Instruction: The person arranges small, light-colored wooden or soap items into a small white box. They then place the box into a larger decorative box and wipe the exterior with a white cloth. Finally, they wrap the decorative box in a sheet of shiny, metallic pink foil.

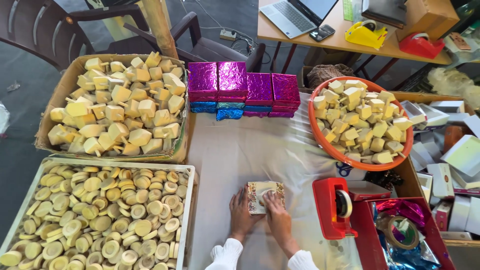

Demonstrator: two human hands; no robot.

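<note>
A person's left hand [241, 212] and right hand [276, 216] press a small box wrapped in cream floral paper [264, 196] onto a white cloth-covered table [250, 150]. The left hand cups the box's near-left side with fingers curled against it; the right hand lies flat across its top, fingers spread lightly. Neither hand pinches anything else.

Well beyond the hands, at the far edge of the cloth, stands a row of square boxes wrapped in shiny magenta foil [245, 82], stacked over flatter packages in blue foil [227, 110]. Just to the right of the right hand sits a red tape dispenser [334, 207], and further right a red tray [367, 235] holds a roll of brown tape [402, 232] among crumpled foil scraps.

Beyond and to the right of the hands, an orange round basin [325, 145] is heaped with pale wooden blocks. Beyond and to the left, an open cardboard carton [55, 100] is piled with similar pale wooden pieces, some with pegs. Directly left of the left hand, a white plastic crate [187, 210] is filled with pale wooden discs. At the far right lie several white cartons [462, 155].
</note>
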